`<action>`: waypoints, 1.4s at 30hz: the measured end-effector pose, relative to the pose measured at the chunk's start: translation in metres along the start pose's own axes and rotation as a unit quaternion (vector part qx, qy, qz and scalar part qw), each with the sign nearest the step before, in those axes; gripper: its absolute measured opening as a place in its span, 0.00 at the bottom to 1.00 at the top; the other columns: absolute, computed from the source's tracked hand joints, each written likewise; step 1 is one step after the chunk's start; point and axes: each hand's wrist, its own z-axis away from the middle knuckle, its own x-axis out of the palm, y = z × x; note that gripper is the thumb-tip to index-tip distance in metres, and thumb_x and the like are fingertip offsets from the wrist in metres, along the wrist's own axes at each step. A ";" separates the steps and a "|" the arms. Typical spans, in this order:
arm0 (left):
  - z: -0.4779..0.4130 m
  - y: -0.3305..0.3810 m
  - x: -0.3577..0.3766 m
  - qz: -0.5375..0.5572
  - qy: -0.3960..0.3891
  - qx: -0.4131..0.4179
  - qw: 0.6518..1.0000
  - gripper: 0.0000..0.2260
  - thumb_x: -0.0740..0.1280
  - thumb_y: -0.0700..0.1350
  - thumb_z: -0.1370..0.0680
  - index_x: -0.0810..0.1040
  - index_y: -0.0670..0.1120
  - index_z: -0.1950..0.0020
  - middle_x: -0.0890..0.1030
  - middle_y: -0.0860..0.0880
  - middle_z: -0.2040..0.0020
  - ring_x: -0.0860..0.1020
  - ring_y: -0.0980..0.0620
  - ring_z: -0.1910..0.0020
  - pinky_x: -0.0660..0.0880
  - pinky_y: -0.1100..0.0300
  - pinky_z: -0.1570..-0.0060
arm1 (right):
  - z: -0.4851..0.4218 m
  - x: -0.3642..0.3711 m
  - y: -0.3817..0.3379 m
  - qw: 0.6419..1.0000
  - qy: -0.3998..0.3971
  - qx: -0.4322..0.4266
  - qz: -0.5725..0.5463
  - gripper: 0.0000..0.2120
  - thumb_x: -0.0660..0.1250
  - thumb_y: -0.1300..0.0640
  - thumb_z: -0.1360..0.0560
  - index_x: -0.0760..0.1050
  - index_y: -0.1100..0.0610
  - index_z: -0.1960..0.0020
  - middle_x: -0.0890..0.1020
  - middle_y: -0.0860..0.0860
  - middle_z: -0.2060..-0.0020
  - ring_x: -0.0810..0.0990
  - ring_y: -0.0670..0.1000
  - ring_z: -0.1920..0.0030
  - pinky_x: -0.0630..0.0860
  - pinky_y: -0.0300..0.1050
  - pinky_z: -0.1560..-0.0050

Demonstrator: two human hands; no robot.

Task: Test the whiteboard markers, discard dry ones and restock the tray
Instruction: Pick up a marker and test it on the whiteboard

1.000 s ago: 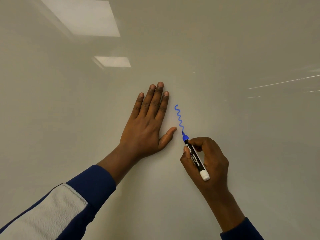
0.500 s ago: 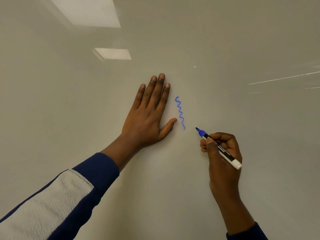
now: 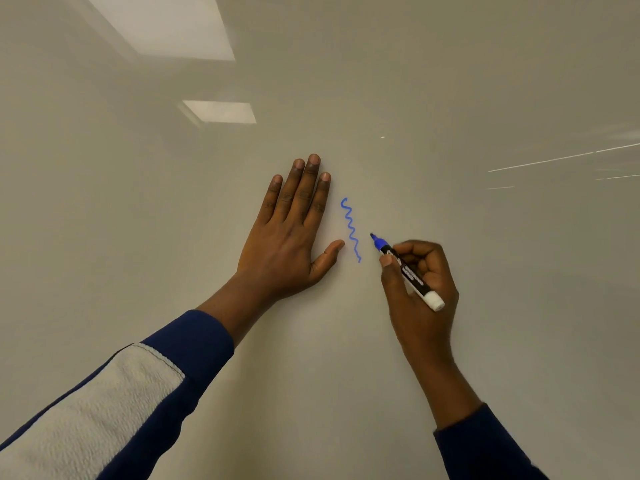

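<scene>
Whiteboard (image 3: 450, 81) fills the whole view, pale and glossy, with two bright rectangular light reflections (image 3: 218, 111) up above the left hand. Right in the middle sits a blue squiggle (image 3: 350, 229), a clean, solid wavy line running down the board, and everything lines up around it. Just left of the squiggle, the left hand (image 3: 289, 237) lies flat on the board, palm down, fingers straight and close together, thumb angled out so its tip comes very near the lower part of the line without covering it. That hand holds nothing. Its forearm leads down to a navy sleeve (image 3: 145, 386) with a pale grey panel along it. Just right of the squiggle, the right hand (image 3: 420, 282) is curled tight around a whiteboard marker (image 3: 407, 271), thumb pressed on the black barrel, fingers wrapped behind. The marker is uncapped, blue tip pointing up and left toward the squiggle, close beside its lower half; whether the tip touches the board is not clear. The white butt end sticks out below the fingers, away from the line. Printed lettering runs along the barrel, too small to read. Thin bright streaks (image 3: 554, 161) of reflected light cross the board well to the right of the squiggle.
</scene>
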 end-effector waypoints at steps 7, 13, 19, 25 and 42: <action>0.000 0.000 0.001 -0.003 0.007 0.000 1.000 0.38 0.51 0.64 0.18 0.44 0.41 0.18 0.43 0.41 0.17 0.42 0.43 0.18 0.48 0.43 0.20 | -0.043 0.015 -0.007 0.989 -0.029 -0.122 0.077 0.07 0.71 0.63 0.23 0.76 0.58 0.48 0.80 0.42 0.57 0.81 0.48 0.60 0.80 0.41 0.60; 0.000 0.001 0.001 -0.006 0.003 0.001 1.000 0.38 0.51 0.64 0.18 0.44 0.41 0.18 0.43 0.40 0.17 0.42 0.43 0.18 0.48 0.43 0.20 | -0.043 0.013 -0.003 0.982 -0.060 -0.151 0.100 0.06 0.72 0.63 0.24 0.77 0.61 0.48 0.82 0.49 0.58 0.81 0.49 0.59 0.80 0.44 0.60; 0.001 0.001 0.001 -0.005 0.008 0.002 1.000 0.38 0.52 0.64 0.18 0.45 0.41 0.18 0.44 0.40 0.17 0.42 0.42 0.18 0.48 0.43 0.20 | -0.029 0.001 0.001 0.985 -0.048 -0.125 0.107 0.07 0.72 0.64 0.24 0.76 0.59 0.49 0.81 0.46 0.58 0.81 0.49 0.60 0.79 0.43 0.61; 0.001 0.001 0.002 -0.007 0.014 0.004 1.000 0.37 0.51 0.63 0.18 0.45 0.41 0.18 0.44 0.40 0.17 0.43 0.42 0.18 0.48 0.43 0.20 | -0.013 -0.006 0.006 0.987 -0.048 -0.110 0.108 0.07 0.72 0.63 0.24 0.76 0.58 0.49 0.81 0.46 0.58 0.81 0.49 0.60 0.77 0.37 0.59; 0.004 0.002 0.001 -0.018 0.021 0.005 1.000 0.37 0.52 0.63 0.17 0.47 0.40 0.18 0.47 0.39 0.17 0.45 0.41 0.18 0.48 0.43 0.21 | 0.048 -0.027 0.005 0.948 0.058 0.256 -0.181 0.02 0.67 0.64 0.21 0.76 0.58 0.50 0.84 0.56 0.60 0.83 0.54 0.58 0.80 0.47 0.55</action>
